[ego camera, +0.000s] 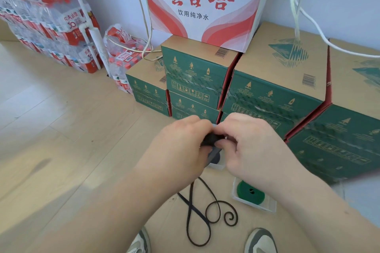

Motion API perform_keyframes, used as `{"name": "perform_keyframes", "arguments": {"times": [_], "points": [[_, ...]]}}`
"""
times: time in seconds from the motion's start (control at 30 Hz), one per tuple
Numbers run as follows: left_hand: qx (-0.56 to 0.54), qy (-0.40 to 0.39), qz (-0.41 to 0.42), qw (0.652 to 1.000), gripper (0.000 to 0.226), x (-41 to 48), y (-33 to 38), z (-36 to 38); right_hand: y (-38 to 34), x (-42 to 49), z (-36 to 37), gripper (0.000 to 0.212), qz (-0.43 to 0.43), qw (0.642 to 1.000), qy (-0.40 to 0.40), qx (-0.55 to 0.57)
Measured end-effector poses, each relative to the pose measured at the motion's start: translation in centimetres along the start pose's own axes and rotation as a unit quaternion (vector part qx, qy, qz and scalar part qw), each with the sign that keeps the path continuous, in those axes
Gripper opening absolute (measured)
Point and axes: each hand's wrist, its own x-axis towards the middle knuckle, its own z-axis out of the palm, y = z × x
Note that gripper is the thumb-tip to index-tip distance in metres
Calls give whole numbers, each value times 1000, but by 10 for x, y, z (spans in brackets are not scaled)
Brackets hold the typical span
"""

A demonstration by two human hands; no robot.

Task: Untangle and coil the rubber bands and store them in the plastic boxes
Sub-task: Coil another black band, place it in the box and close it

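Far left, shrink-wrapped packs of bottled water [51, 26] are stacked against the wall, with a white pipe [82, 16] running down in front. Moving in, here's the left hand [183, 146], fingers curled, gripping a black rubber band [211, 139] wound into a tight roll, held up off the floor. The band's loose tail drops below the hands, looping and curling across a cardboard sheet [230, 236] between grey shoes [261, 240]. The right hand [255, 146] meets it, thumb and fingertips pinching the same roll. Beneath them is a clear plastic box [218, 167] with something dark inside. Further right, a second plastic box [269, 208] holds a green coil [249, 191], lying flat. Green cartons [267, 92] are stacked behind.
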Motion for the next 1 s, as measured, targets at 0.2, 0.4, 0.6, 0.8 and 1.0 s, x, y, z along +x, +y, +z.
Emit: {"name": "perform_keyframes", "arguments": {"times": [0.2, 0.4, 0.6, 0.8, 1.0], "points": [[-156, 51, -119, 979, 12, 5, -1, -7, 12, 4, -8, 23, 83, 988, 56, 114], [-371, 32, -186, 909, 16, 3, 1, -12, 13, 5, -20, 25, 178, 939, 37, 294], [-418, 5, -179, 891, 16, 4, 1, -10, 13, 5, -22, 22, 169, 940, 21, 295], [-35, 55, 5, 998, 17, 3, -1, 6, 12, 0, -6, 14, 8, 1000, 14, 27], [-213, 56, -133, 966, 13, 5, -1, -8, 17, 4, -18, 24, 168, 965, 16, 200]]}}
